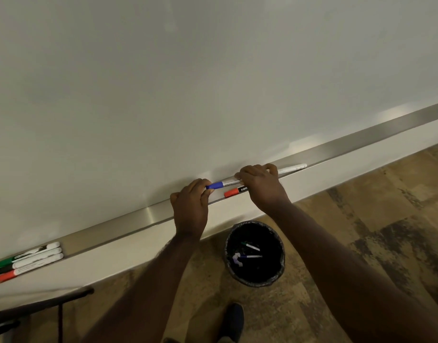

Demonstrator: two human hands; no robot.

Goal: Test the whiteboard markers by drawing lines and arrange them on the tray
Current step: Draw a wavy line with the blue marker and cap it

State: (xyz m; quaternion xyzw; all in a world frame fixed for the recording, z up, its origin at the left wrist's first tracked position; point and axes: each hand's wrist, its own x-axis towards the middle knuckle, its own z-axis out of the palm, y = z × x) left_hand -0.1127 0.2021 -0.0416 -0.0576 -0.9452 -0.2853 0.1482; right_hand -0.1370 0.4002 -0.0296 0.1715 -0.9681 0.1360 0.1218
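A blue-capped white marker [226,182] is held just above the metal tray [148,214] under the whiteboard [188,82]. My left hand [192,204] pinches its blue cap; my right hand [261,185] grips its white barrel. Beneath it on the tray lies a red-capped marker with a black barrel [234,191], partly hidden by my right hand. At the tray's far left three markers lie side by side: green-capped [27,253], black-capped [29,260] and red-capped [30,267]. The board shows no drawn lines in view.
A round black bin [255,253] stands on the wooden floor below the tray, with a few markers inside. My shoe [234,320] is near the bottom edge. A dark frame [39,303] juts in at lower left.
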